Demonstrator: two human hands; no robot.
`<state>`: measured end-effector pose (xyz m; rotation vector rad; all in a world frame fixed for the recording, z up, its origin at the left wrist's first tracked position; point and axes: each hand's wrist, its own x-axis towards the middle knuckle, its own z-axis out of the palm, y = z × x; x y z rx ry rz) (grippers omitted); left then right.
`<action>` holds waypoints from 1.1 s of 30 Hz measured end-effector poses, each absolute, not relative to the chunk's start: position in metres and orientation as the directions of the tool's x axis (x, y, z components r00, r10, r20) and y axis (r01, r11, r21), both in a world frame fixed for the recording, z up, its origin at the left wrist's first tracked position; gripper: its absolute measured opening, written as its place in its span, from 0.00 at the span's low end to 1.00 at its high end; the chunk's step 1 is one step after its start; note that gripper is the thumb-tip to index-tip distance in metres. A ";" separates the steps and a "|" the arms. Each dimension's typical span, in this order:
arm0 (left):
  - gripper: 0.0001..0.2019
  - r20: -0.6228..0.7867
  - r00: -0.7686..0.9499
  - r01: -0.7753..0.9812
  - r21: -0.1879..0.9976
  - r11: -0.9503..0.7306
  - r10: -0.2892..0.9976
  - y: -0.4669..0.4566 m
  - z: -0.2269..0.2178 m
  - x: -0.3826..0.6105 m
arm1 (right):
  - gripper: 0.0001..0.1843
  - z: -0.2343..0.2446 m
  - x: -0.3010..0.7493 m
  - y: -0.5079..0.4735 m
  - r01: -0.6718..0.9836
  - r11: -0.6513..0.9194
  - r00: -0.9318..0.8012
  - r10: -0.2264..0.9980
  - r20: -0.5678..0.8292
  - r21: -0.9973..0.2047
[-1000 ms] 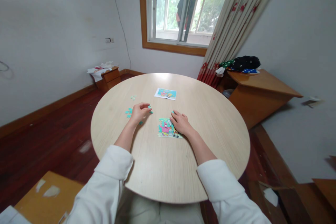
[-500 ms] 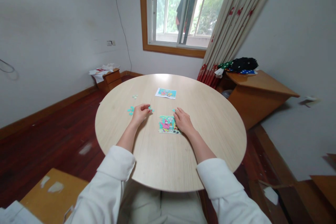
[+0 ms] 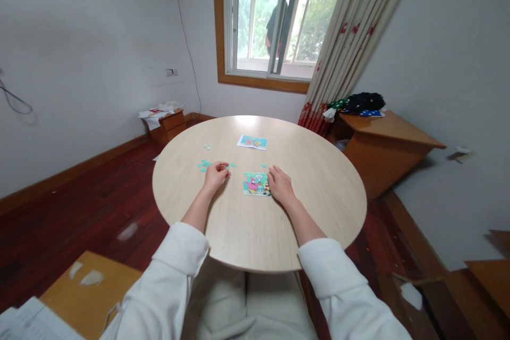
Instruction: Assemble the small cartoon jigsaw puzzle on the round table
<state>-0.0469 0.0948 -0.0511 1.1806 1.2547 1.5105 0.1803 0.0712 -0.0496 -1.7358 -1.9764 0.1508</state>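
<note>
A partly assembled cartoon jigsaw puzzle [image 3: 255,185] lies flat on the round table, with a pink figure and a yellow one on it. My right hand [image 3: 280,183] rests at its right edge, covering that side, with fingers stretched out. To the left, my left hand [image 3: 215,176] hovers low over the tabletop, thumb and fingers bent and apart; nothing can be made out between them. Loose teal puzzle pieces [image 3: 204,164] lie beside it, partly hidden by the hand. One teal piece [image 3: 233,165] is just past its fingertips, and another teal piece [image 3: 263,166] sits above the puzzle.
Farther back on the round table [image 3: 319,191] lies a printed picture sheet [image 3: 253,142]. A few pale pieces [image 3: 207,146] are at the back left. Beyond the table stand a small drawer cabinet [image 3: 172,126] and a wooden desk [image 3: 390,138] with cloths on it.
My right hand has drawn slightly to the right, uncovering more of the puzzle. My left hand has shifted a little, so a teal piece now shows apart from its fingertips. The view has tilted slightly.
</note>
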 end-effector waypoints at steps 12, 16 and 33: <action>0.13 0.225 -0.386 -0.051 0.963 -0.264 0.895 0.077 -0.054 -0.050 | 0.22 -0.049 0.175 0.045 0.929 0.180 -0.078 0.949 0.306 -0.322; 0.15 0.207 -0.471 -0.053 0.964 -0.261 0.858 0.082 -0.050 -0.057 | 0.23 -0.043 0.165 0.048 0.940 0.182 -0.103 0.957 0.272 -0.287; 0.05 0.332 -0.621 0.261 0.942 -0.212 0.710 0.114 -0.051 -0.134 | 0.42 -0.025 0.063 0.126 0.964 0.088 -0.119 0.986 -0.113 -0.251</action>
